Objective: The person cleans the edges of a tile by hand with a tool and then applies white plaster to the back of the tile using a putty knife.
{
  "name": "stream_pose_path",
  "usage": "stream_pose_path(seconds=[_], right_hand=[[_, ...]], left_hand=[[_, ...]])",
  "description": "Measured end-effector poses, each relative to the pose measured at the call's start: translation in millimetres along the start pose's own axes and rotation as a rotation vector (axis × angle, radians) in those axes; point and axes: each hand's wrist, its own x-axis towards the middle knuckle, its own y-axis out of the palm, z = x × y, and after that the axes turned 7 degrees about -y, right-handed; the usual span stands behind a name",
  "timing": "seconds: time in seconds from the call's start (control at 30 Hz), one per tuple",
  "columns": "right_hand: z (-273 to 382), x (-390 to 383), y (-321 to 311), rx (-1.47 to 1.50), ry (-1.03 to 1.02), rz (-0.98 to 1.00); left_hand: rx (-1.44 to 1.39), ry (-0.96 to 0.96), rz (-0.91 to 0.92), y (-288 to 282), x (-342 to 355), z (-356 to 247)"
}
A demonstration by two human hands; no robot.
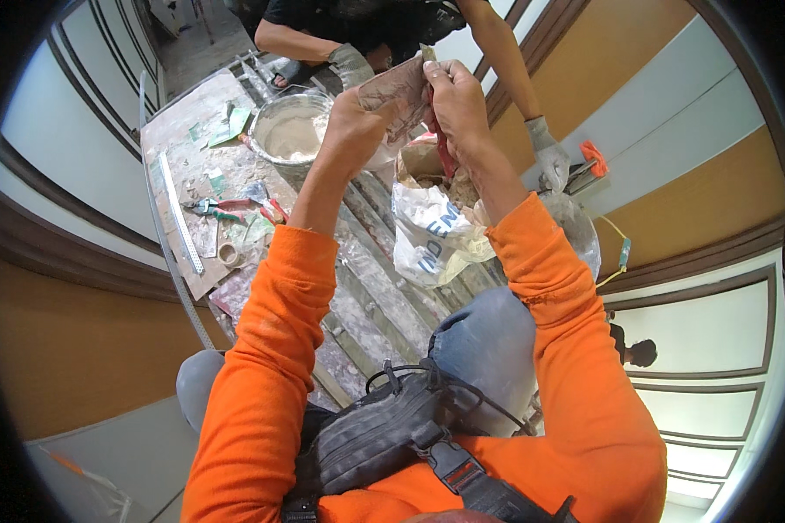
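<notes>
Torn paper scrap (pixel 392 91) was held up above the open white sack (pixel 432 231), pinched between both hands. Left hand (pixel 351 118) fingers closed on its lower edge; right hand (pixel 456 100) fingers closed on its top edge w/ a red strip (pixel 443 150) hanging down toward the sack. Looked like mid-tear or unfolding; next move prob. needs a steady 2-hand pull. Left of sack: bucket (pixel 292 131) of plaster, pliers (pixel 214 207) on the dusty surface (pixel 183 131). Beyond sack, another person's gloved hand (pixel 549 157).
</notes>
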Motion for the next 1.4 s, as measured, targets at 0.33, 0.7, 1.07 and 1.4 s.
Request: stream_pose_path(seconds=[0.33,0.7,1.07,1.4], right_hand=[[-25,6,6,-0.314,-0.268,-0.035],[-20,-1,9,-0.373,-0.358,-0.055],[-4,-17,19,-0.41,-0.344,0.051],[1,-19,18,-0.458,-0.312,0.09]], left_hand=[[-0.121,0.077,-0.021,6,-1,8],[-0.024,0.097,-0.023,9,0,11],[-0.105,0.072,0.013,-6,5,10],[-0.104,0.064,0.078,-8,2,11]])
